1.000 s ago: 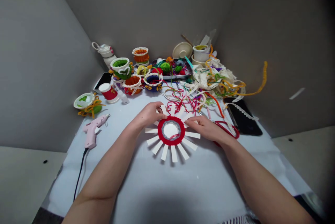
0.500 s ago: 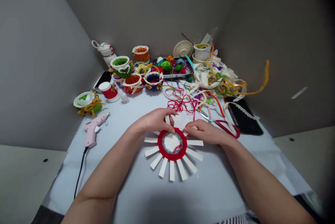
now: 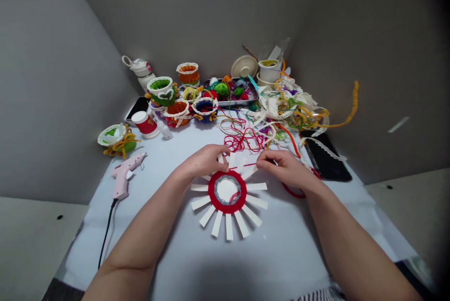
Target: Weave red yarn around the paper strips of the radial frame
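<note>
A round paper piece [image 3: 227, 208] hangs or lies before me, white strips fanning out all round it. Red yarn is woven in a ring about its middle, with grey yarn inside that. My left hand [image 3: 209, 159] grips it at the upper left edge, thumb on the front and fingers behind among the strips. To the upper right, my right hand [image 3: 283, 167] pinches a red yarn strand [image 3: 250, 164], which runs taut across the top strips. Scissors with red handles [image 3: 294, 193] lie partly hidden beneath my right hand.
A pink glue gun [image 3: 124, 174] with a black cord lies left. Several yarn-covered cups [image 3: 177, 112] and a red-and-white paper cup [image 3: 146, 125] stand behind. Tangled red yarn [image 3: 242, 139], a tray of yarn balls [image 3: 242, 102], lace scraps [image 3: 277, 104] and a black phone [image 3: 326, 158] are farther back and right.
My right hand has moved away from the ring to the right, drawing the red strand out straight. The paper piece has shifted slightly left, still in my left hand.
</note>
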### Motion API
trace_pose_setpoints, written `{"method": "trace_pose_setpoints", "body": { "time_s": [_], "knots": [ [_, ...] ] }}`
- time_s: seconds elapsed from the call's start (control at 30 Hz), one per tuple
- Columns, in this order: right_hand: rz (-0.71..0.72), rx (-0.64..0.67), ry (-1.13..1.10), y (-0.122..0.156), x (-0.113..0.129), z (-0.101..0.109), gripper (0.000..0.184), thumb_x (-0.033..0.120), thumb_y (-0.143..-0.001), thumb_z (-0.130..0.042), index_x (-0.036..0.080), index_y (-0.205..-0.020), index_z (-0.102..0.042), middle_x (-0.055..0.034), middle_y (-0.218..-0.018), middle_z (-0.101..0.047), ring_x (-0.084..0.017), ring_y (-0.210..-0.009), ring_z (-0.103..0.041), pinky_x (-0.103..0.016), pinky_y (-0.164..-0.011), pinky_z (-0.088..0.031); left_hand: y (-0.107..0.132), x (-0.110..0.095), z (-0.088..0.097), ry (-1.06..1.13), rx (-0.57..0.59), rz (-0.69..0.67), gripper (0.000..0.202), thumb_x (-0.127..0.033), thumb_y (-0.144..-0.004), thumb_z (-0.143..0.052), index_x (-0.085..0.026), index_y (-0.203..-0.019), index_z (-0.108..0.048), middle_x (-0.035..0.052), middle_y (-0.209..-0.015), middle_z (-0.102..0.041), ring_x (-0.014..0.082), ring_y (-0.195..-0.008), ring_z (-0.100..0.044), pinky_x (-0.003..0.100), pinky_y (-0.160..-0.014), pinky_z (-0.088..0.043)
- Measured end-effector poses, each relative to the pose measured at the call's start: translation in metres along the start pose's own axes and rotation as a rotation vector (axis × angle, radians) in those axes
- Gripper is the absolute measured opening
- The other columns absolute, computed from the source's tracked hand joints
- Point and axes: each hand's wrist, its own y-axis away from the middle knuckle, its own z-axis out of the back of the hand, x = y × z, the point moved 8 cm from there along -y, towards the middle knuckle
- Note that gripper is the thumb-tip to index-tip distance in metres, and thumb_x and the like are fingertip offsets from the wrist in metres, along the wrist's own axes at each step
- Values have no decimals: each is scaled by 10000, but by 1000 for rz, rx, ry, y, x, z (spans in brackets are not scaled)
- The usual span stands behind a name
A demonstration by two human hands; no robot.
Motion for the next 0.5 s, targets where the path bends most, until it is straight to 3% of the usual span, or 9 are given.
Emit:
{"method": "trace_pose_setpoints", "body": {
  "time_s": [0.23,0.5],
  "knots": [
    [252,-133,59,5,22,3,231,333,-957,-613,197,-785,-684,-24,-750,-657,-156,-707,-583,-282,-675,-455,-2,5,5,-11,-19,-3,326,-225,-716,-718,-168,-1037,-711,6,-841,-744,182,-725,-624,263,-659,-436],
    [314,-173,72,6,27,5,230,313,-966,-607,200,-776,-670,-25,-743,-643,-165,-727,-573,-295,-695,-441,0,4,7,40,-34,11,258,-215,-702,-710,-172,-956,-700,1,-831,-733,161,-687,-605,253,-634,-432]
  ]
}}
